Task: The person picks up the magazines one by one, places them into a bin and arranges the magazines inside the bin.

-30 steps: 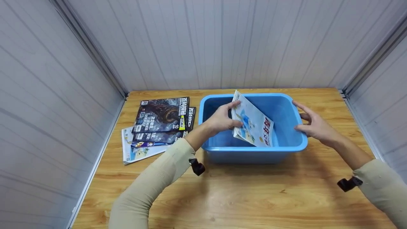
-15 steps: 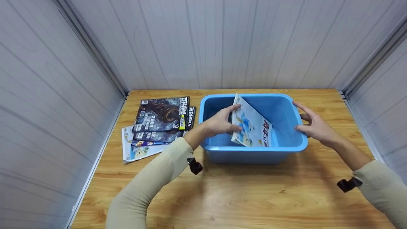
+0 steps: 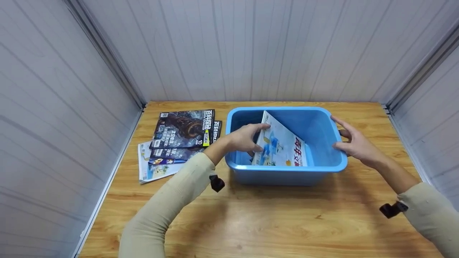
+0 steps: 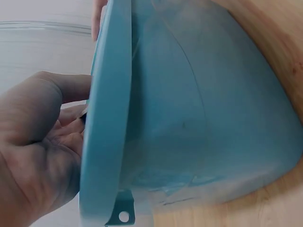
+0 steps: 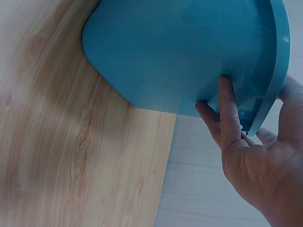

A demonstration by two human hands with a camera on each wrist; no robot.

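Sleeves, beige, come in from the near edge w/ a black clip at each wrist. Table (image 3: 272, 222) is light wood, bare grain in front.

Tub (image 3: 287, 168), blue plastic, sits mid-table, slightly right of centre, upright. Both hands are at it.

Left hand (image 3: 244, 138) reaches over the tub's left rim into the inside; fingers curled and pinching the left edge of a magazine (image 3: 281, 147), thumb on top. Magazine is inside the tub, tilted, leaning toward the left wall, lower edge down near the front wall, cover facing up-right w/ red characters showing. Left wrist view: palm (image 4: 38, 156) tight against the rim (image 4: 106, 118), fingers going over it, tips hidden behind the rim.

Right hand (image 3: 355, 143) is on the tub's right rim: thumb inside/over the rim, fingers spread along the outside wall, wrapped round the edge. Right wrist view confirms it: fingers (image 5: 227, 111) pressed on the outer wall, rim (image 5: 274, 71) lying betw. fingers and thumb side.

Further left, a stack (image 3: 181, 141) of magazines lies flat on the table, well apart from the tub's left wall; dark cover on top, a lighter one sticking out underneath at the front-left.

Behind and on both sides: white panelled walls (image 3: 251, 46).
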